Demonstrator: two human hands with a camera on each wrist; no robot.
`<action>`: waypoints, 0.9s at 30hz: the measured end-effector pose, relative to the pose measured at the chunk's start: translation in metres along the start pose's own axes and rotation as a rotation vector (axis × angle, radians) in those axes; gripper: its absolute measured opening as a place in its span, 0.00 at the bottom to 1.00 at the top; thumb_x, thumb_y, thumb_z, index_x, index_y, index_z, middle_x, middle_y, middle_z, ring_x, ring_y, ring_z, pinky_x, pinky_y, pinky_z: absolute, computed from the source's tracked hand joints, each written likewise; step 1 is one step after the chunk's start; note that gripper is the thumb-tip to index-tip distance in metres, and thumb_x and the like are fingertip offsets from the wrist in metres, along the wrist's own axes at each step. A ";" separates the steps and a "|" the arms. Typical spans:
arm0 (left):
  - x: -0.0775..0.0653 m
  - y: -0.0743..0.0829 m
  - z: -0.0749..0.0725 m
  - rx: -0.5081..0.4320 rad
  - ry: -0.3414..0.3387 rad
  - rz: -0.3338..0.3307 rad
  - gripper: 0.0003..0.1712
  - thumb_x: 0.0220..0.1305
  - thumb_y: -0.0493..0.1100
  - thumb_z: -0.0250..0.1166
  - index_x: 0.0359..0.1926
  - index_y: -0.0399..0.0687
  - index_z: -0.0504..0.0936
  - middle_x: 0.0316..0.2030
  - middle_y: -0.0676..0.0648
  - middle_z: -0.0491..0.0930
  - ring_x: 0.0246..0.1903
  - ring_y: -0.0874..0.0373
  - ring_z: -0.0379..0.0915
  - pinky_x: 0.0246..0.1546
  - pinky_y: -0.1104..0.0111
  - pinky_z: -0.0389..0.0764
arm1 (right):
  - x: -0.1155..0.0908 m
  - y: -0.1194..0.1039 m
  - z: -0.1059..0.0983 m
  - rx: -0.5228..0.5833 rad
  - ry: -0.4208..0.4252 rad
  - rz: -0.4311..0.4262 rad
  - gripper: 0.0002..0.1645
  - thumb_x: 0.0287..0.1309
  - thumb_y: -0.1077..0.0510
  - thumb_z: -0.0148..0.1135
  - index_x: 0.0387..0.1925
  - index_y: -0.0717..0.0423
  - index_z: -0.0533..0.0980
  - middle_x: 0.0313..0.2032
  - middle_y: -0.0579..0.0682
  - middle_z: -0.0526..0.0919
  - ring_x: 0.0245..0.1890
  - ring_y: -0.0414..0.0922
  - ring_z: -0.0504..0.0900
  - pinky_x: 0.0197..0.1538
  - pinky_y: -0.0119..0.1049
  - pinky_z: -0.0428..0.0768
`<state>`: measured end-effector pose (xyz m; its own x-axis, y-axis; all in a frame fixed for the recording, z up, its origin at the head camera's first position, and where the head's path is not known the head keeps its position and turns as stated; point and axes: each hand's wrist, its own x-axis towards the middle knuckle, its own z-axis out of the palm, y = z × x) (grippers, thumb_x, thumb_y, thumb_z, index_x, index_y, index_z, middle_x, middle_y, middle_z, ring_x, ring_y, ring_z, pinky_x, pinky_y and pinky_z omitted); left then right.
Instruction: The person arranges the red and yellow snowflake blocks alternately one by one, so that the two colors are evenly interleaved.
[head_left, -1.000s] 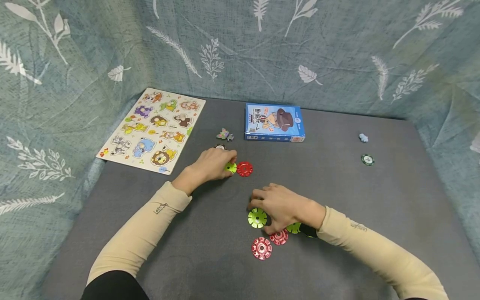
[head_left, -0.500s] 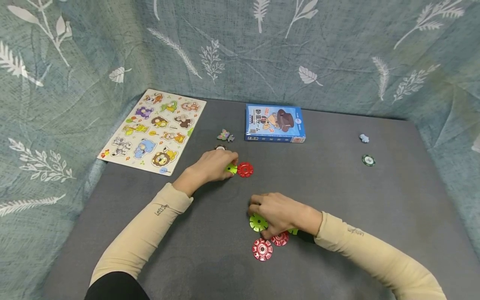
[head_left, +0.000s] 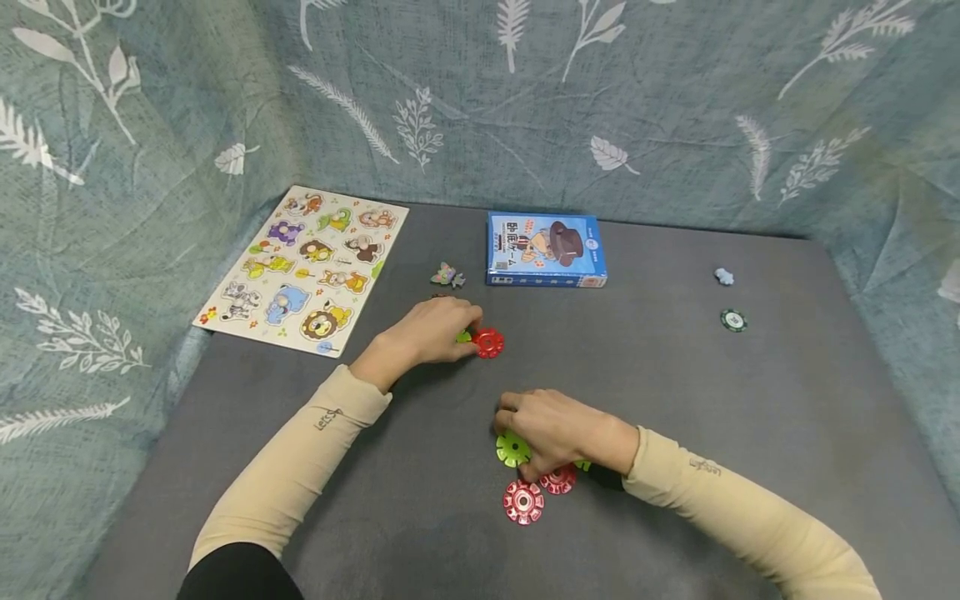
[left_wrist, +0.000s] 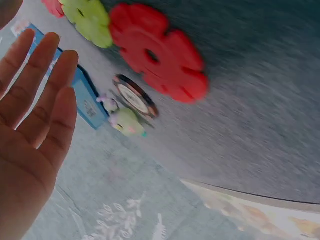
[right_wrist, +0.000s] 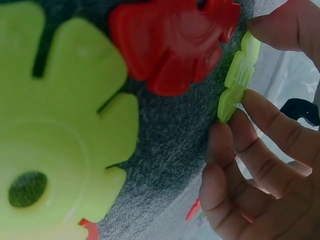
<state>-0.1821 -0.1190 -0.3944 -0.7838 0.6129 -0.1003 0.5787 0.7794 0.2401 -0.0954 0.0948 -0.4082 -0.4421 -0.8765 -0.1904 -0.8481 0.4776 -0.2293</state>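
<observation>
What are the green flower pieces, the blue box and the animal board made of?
The green flower pieces look like smooth, slightly shiny plastic: even colour, clean-cut slots. The blue box seems to be glossy printed cardboard, going by its crisp edges. The animal board has a pale, matt-looking printed face; it could be wood or thick card.

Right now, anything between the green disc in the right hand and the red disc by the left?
Only the fingers of the right hand; past them, the head view shows just tabletop from its green disc to the red disc by the left hand. The nearer red discs lie off that line.
</observation>
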 end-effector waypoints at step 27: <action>0.023 0.022 0.010 0.047 -0.097 -0.003 0.16 0.58 0.48 0.68 0.43 0.43 0.84 0.36 0.45 0.76 0.31 0.56 0.71 0.35 0.65 0.74 | -0.003 -0.002 0.002 0.035 0.016 0.007 0.27 0.33 0.47 0.75 0.42 0.48 0.81 0.39 0.44 0.77 0.35 0.39 0.75 0.43 0.33 0.78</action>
<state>-0.1851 -0.0867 -0.4013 -0.7616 0.6183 -0.1942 0.5878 0.7852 0.1946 -0.0917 0.0964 -0.4094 -0.4533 -0.8737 -0.1768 -0.8342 0.4856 -0.2614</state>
